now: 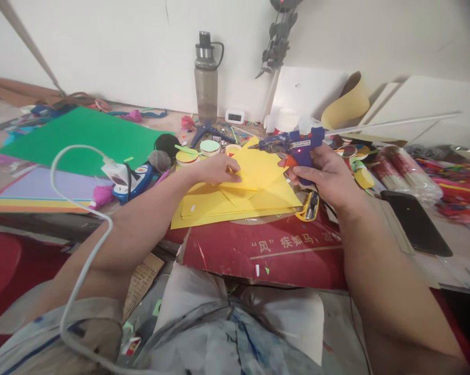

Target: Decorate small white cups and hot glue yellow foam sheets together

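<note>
My right hand [324, 174] is wrapped round the handle of a blue glue gun [307, 148], whose nozzle points left over the yellow paper; a small red light shows on its side and a long clear glue stick [391, 124] runs out of its back. The fingers of my left hand [221, 169] are closed on the left edge of a yellow paper piece [258, 169]. Under that piece lie more yellow sheets [203, 211], stacked on a dark red board [274, 250] with printed characters.
A grey bottle [206, 78] stands at the back wall beside a small white clock [235, 116]. Green paper [90, 140] and a blue-and-white device [131, 179] with a white cable are at left. A black phone [416, 221] and wrapped bundles [406, 174] lie at right.
</note>
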Demonstrator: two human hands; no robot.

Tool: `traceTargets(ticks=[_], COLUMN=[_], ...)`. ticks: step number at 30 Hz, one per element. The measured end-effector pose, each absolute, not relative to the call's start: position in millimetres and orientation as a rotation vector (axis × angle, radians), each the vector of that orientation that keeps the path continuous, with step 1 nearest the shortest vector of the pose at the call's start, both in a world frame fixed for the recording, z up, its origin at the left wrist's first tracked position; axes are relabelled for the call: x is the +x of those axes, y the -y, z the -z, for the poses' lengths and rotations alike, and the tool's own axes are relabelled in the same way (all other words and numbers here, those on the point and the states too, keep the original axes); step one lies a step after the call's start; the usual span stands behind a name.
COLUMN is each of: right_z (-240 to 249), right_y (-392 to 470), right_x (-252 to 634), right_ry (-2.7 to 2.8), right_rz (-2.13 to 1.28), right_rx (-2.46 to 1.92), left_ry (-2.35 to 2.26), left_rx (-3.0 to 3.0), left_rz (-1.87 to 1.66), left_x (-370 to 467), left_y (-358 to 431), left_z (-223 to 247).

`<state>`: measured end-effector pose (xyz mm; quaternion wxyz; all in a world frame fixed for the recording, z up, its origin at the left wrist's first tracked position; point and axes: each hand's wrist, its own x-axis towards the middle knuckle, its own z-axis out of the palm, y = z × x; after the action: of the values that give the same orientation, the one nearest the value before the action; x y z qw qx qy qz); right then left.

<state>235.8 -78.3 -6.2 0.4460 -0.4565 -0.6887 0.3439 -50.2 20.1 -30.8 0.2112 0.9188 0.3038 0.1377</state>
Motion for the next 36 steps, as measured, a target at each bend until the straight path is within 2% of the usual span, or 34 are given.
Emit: traceTargets(ticks=[4,10,26,36], right_z=[-0.4,4.6,26.3,27.4], right_y=[87.8,90.8,96.0,94.6], right_x=[237.5,232.2,206.1,206.8], right_ry=[1.947,2.242,2.376,2.376], right_rz=[-0.829,-0.544,-0.256,-0.216], right_rx=[-1.134,-1.249,-1.32,-1.404], left_ry=[-0.922,-0.88,-0.892,-0.875], left_rx=[2.481,2.421,2.483,2.443], left_rz=[-0.295,-0.311,-0.299,-0.271], left_x=[-53.4,-56.1,-51.4,-54.7], left_y=[-20.4,-20.2,-17.9,-24.0], left_z=[25.7,18.5,16.3,17.1])
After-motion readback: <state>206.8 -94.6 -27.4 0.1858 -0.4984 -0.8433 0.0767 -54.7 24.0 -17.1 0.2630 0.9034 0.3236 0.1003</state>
